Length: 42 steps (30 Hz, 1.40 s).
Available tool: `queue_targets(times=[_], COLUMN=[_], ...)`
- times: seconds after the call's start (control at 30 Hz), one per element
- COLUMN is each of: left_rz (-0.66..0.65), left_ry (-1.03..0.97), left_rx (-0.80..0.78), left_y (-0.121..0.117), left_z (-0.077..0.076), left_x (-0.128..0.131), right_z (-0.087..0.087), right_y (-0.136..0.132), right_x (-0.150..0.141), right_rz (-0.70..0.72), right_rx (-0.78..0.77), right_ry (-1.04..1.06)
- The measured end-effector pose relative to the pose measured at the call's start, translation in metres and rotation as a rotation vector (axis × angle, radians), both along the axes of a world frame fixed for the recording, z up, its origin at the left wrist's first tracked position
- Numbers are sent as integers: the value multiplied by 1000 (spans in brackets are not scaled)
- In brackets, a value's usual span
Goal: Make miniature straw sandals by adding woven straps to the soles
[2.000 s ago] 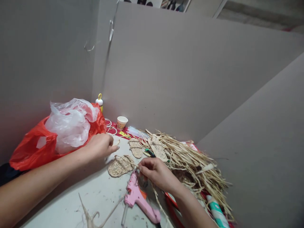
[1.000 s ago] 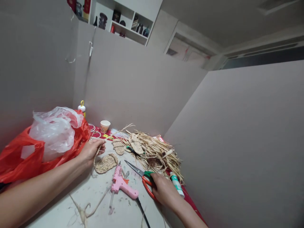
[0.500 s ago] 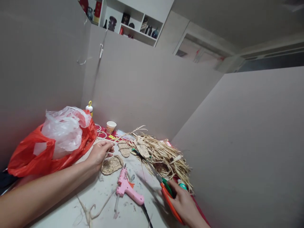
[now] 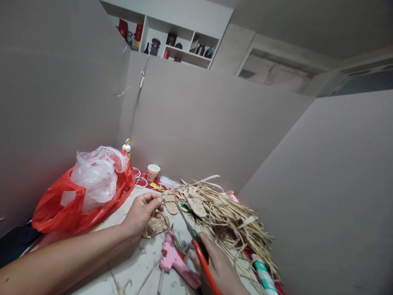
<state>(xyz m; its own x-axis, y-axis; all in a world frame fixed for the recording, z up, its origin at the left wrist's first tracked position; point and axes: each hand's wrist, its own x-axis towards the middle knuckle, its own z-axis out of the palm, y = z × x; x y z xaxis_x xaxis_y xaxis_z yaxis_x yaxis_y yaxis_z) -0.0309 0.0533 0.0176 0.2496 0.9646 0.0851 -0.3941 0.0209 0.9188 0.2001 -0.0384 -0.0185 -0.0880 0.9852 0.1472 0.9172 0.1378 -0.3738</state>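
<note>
My left hand (image 4: pixel 141 216) is closed in a pinch on a thin straw strand (image 4: pixel 201 180) that reaches up to the right. Under its fingers lies an oval woven straw piece (image 4: pixel 157 224), partly hidden by the hand. In my right hand (image 4: pixel 219 268) is a pair of scissors (image 4: pixel 203 262) with orange and green handles; the blades point up and left, near the left fingertips. Two more woven straw ovals, a smaller one (image 4: pixel 170 203) and a paler one (image 4: pixel 197 204), lie beyond the hands. Between my hands a pink glue gun (image 4: pixel 175 259) rests on the table.
A heap of dry straw (image 4: pixel 239 215) covers the right side, with a green-and-white tube (image 4: pixel 263 273) beside it. A red plastic bag (image 4: pixel 57 209) with clear plastic stands at left. A paper cup (image 4: pixel 153 173) is at the back, before grey partitions (image 4: pixel 196 123).
The scissors in my right hand have moved up and left, towards my left fingertips. My left hand still pinches the strand. The view has shifted, so everything sits further right and lower.
</note>
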Motion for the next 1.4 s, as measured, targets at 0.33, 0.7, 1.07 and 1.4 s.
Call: queue_targets(times=[0.33, 0.7, 1.07, 1.4], left_rz=[-193, -288, -292, -325], left_ry=[53, 111, 145, 124], left_rx=[-55, -27, 9, -10], left_y=[-9, -15, -14, -13], left_z=[-7, -6, -7, -7], left_x=[7, 9, 9, 8], right_z=[13, 15, 9, 10], right_y=[-5, -6, -8, -9], right_x=[-13, -22, -19, -18], right_rz=[55, 42, 88, 106], right_rx=[13, -60, -66, -66], right_ry=[71, 127, 244, 284])
